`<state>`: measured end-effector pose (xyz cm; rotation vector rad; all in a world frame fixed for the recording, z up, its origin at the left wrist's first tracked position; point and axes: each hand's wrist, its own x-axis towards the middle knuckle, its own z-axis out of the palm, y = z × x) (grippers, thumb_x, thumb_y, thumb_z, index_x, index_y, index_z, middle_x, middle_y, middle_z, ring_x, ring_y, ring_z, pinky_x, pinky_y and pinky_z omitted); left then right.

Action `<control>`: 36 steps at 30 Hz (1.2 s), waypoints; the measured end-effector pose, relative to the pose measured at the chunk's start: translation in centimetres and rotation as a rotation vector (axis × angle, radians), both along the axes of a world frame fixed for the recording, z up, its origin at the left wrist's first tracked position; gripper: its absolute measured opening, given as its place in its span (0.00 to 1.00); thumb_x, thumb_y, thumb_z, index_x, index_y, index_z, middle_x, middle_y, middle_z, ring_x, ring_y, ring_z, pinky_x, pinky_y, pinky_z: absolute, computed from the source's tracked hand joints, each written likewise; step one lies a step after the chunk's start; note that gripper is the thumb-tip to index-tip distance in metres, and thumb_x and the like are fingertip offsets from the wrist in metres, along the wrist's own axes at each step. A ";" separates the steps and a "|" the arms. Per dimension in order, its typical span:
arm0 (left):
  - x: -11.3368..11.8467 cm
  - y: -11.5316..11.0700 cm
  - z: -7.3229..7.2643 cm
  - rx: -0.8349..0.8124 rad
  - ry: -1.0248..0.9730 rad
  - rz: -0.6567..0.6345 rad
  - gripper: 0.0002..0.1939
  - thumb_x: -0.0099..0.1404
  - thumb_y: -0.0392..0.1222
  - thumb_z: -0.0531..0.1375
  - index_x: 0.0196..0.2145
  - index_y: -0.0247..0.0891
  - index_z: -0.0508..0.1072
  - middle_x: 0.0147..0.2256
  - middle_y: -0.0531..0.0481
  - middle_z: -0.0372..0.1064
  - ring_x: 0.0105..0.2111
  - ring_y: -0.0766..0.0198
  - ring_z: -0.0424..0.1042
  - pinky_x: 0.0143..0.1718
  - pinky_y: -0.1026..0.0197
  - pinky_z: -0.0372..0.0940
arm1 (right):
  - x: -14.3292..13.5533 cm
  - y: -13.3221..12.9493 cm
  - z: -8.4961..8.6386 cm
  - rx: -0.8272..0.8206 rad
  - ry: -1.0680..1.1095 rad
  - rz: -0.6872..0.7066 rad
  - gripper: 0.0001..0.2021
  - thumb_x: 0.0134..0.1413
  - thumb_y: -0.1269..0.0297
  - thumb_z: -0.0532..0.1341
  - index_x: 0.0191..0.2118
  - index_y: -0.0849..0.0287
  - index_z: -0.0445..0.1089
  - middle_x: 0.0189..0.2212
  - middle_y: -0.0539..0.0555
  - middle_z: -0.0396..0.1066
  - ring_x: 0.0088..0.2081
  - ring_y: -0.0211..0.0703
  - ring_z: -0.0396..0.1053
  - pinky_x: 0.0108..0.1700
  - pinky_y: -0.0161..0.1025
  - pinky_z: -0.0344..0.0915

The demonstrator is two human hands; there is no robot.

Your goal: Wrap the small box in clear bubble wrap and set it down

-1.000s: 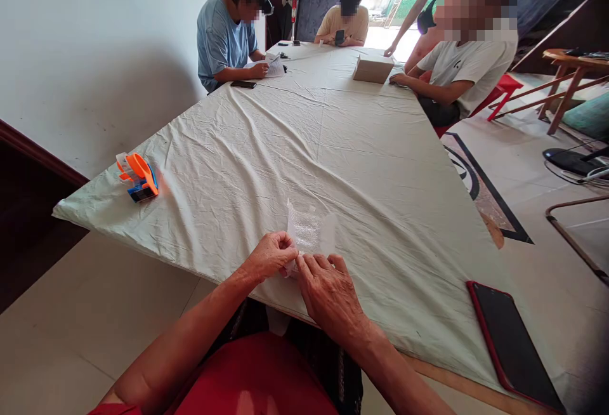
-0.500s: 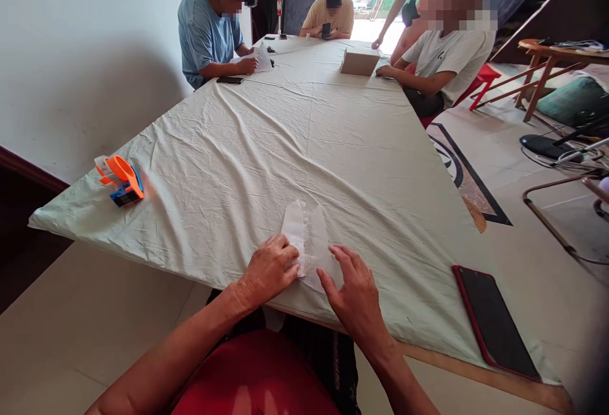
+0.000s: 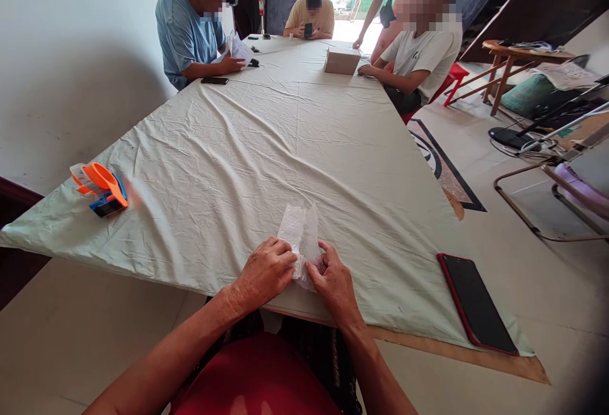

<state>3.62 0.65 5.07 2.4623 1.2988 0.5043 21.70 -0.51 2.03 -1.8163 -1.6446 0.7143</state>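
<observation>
Left hand: the left hand (image 3: 265, 270) is lying knuckles-up near the front edge of the desk (image 3: 304, 142), its forearm reaching in from the lower left; the fingers are curling down and its grip is pinching the near left edge of the bubble wrap piece (image 3: 301, 237).
Right hand: the right hand (image 3: 333, 282) is lying just beside the left one, wrist bending inward, forearm coming up from the bottom of the view; its grip is closing on the near right part of the same piece, thumb and fingers bunching the plastic.
Bubble wrap piece: it is lying on the pale cloth (image 3: 238, 167) covering the desk, close to the near edge, its far end spreading flat and slightly creased beyond both hands, its near end gathered between them.
Hidden parts: the fingertips of both hands are tucking under or behind the plastic, so how much of it each one is gripping is hard to tell; the near end of the piece is covered by the hands.
Tape dispenser: an orange and blue tape dispenser (image 3: 99, 188) is sitting at the left corner of the desk, well apart from the hands.
Phone: a dark phone with a red rim (image 3: 476, 304) is resting near the right corner.
Far end: three seated people are gathering around a cardboard box (image 3: 341, 60), with one standing person cut off by the top edge.
</observation>
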 end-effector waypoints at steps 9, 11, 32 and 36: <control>-0.1 0.5 0.6 -0.039 0.145 -0.022 0.03 0.67 0.37 0.60 0.36 0.39 0.75 0.41 0.49 0.73 0.43 0.57 0.69 0.45 0.56 0.66 | -1.0 0.9 0.8 -0.063 0.443 -0.060 0.25 0.46 0.55 0.62 0.50 0.64 0.69 0.22 0.45 0.63 0.24 0.39 0.62 0.28 0.37 0.60; -0.1 0.6 0.5 -0.055 0.142 -0.040 0.03 0.68 0.37 0.60 0.36 0.39 0.75 0.42 0.49 0.73 0.44 0.58 0.70 0.44 0.58 0.67 | -1.0 1.1 0.8 -0.130 0.587 -0.085 0.26 0.45 0.53 0.64 0.48 0.64 0.69 0.22 0.45 0.64 0.22 0.37 0.61 0.25 0.36 0.58; -0.1 -0.4 -1.6 -0.281 -0.578 0.236 0.23 0.57 0.31 0.63 0.50 0.36 0.68 0.42 0.48 0.72 0.33 0.65 0.70 0.40 0.60 0.69 | -2.3 -1.5 3.1 0.019 0.228 0.196 0.25 0.61 0.66 0.51 0.63 0.59 0.61 0.47 0.60 0.78 0.40 0.47 0.78 0.43 0.46 0.75; 0.5 -0.8 -2.0 -0.252 -0.619 0.274 0.17 0.60 0.34 0.62 0.48 0.37 0.69 0.44 0.46 0.70 0.41 0.60 0.70 0.45 0.56 0.68 | -3.7 -3.0 2.4 0.195 -0.065 0.252 0.32 0.61 0.73 0.48 0.71 0.59 0.47 0.51 0.62 0.76 0.51 0.51 0.74 0.49 0.50 0.73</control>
